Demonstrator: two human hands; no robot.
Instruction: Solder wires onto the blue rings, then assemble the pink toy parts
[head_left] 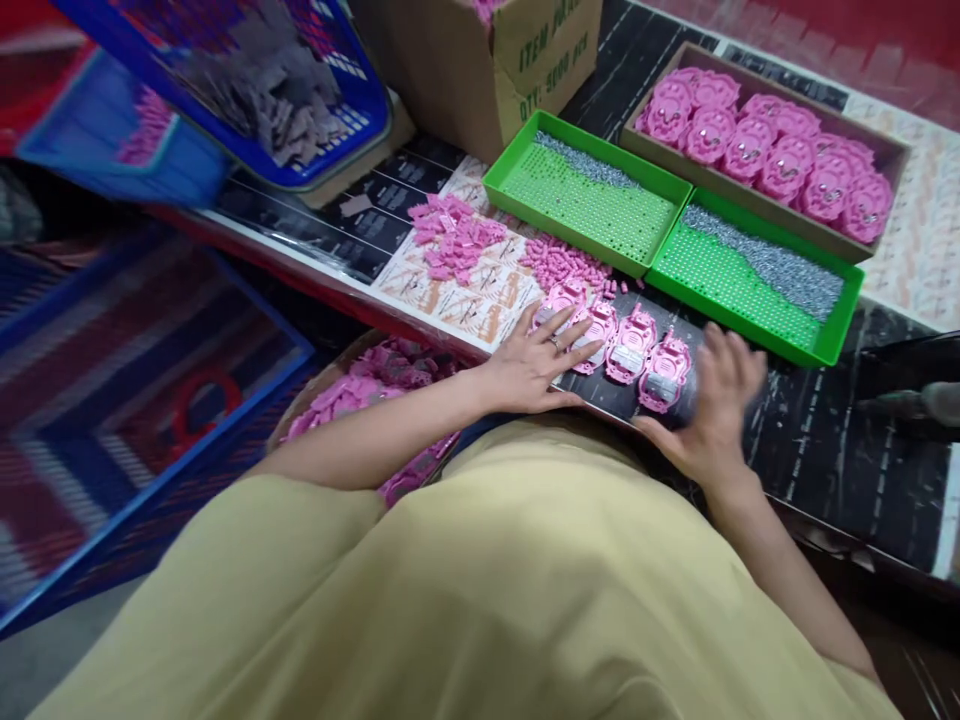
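Several pink plastic casings (631, 343) with greyish plates lie in a row on the black table near its front edge. My left hand (534, 362) rests at the left end of the row, palm down with fingers spread, partly covering the leftmost casings. A ring is on one of its fingers. Just past the right end of the row is my right hand (712, 405), slightly blurred, fingers apart and nothing visible in it. Behind the row lie a heap of small pink pegs (564, 262) and a pile of flat pink pieces (454, 238).
Two green trays (651, 262) hold small metal parts. A carton (862, 246) of pink assemblies stands behind them. Further left are a large cardboard box (517, 80) and a blue basket (375, 130) of grey pieces. More pink parts (360, 385) sit below the table edge. A dark device (911, 400) stands right.
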